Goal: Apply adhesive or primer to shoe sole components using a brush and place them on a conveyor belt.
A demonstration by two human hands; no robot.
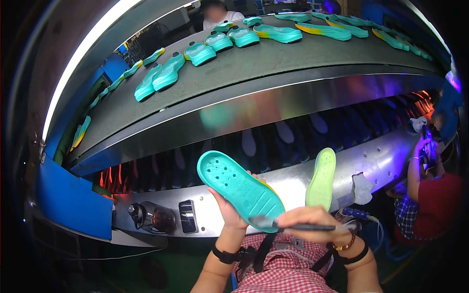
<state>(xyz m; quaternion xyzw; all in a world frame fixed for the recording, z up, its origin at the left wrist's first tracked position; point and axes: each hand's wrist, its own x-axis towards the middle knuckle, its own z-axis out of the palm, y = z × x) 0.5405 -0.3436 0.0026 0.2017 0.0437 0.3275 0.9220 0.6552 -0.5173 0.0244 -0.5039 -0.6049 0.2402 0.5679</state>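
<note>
Left hand [228,207] holds a teal shoe sole [239,189] from below, fingers curled round its lower edge, thumb side hidden behind the sole. Sole tilted up and to the left, its flat underside facing the camera, small holes visible near the toe end. It sits just in front of the silver machine ledge [391,161], above the person's checked lap.

Right hand [315,224] closed round a dark brush [293,226], fingers pressed together on the handle. Brush lies roughly level, bristle end pointing left and touching the heel end of the teal sole. A beaded bracelet and a dark strap show on the right wrist; a dark band on the left wrist.

A pale green sole [322,179] stands upright against the ledge, just right of the teal sole, apart from both hands. A crumpled pale rag [362,188] lies on the ledge further right of it.

Low on the ledge, left of the teal sole: a dark round knob [138,213] and a small switch panel [188,216].

Above the ledge, a grey conveyor belt [254,73] curves across the view, carrying a row of teal soles [166,73], some with yellow edging toward the right end. Under the belt, a dark tunnel with orange glow at both ends.

Far right of the ledge, another person in a red top [435,205] works with a raised arm. A further person stands beyond the belt, at top centre.
</note>
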